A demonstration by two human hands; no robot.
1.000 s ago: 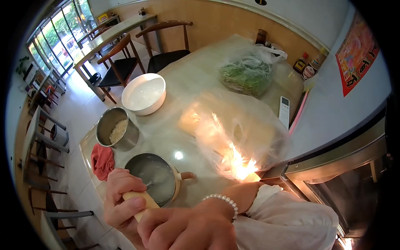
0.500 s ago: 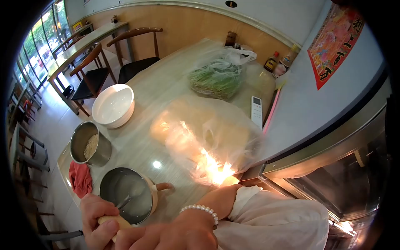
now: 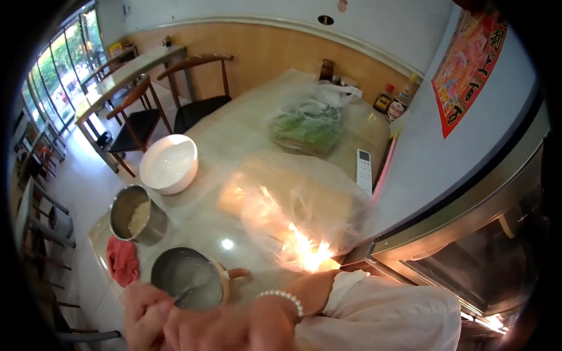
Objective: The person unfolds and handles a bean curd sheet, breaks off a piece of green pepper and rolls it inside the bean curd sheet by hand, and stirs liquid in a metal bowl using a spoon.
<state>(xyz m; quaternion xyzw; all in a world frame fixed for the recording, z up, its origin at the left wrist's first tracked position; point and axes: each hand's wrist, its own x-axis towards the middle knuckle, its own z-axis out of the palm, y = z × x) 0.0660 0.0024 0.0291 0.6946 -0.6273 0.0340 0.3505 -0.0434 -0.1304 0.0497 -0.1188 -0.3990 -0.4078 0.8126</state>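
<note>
My left hand point(image 3: 143, 313) and my right hand point(image 3: 246, 324) are together at the bottom, blurred, with fingers closed. A pale tan piece seen between them earlier is hidden now; I cannot make out its kind. A pearl bracelet point(image 3: 284, 295) circles my right wrist. Just beyond my fingers stands a saucepan point(image 3: 219, 281) with a wooden handle and cloudy whitish liquid inside. A metal utensil point(image 3: 182, 294) leans in the liquid, its upper end running behind my left fingers. Whether I hold it is unclear.
Left of the saucepan are a red cloth point(image 3: 122, 263), a steel pot point(image 3: 153, 225) of pale grains and a white bowl point(image 3: 170, 167). Clear plastic bags hold tan contents point(image 3: 304, 199) and greens point(image 3: 307, 128). A remote point(image 3: 363, 169) and bottles point(image 3: 383, 99) line the wall side.
The whole view has shifted, so the table sits slightly lower and further right. My hands have moved slightly, and the tan piece between them no longer shows.
</note>
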